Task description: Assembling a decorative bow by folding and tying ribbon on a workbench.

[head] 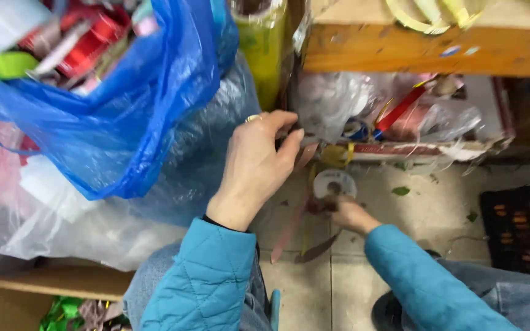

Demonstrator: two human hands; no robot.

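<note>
My left hand (254, 168) was raised, its fingers (289, 147) curled together and pinching the upper end of a long dusty-pink ribbon strip (294, 220) that hung down toward the pale tiled floor (424, 208); my right hand (345, 211) sat lower, just above the floor, touching a small round white ribbon spool (334, 183); whether its fingers were spread or closed I could not tell, for they were hidden and blurred; a big blue plastic bag (124, 122) full of ribbon rolls bulged at my left, just beside a clear plastic bag (62, 227); a wooden shelf (424, 52) ran above a cluttered tray (424, 149); a brown cardboard box (26, 288) stood by my knee.
</note>
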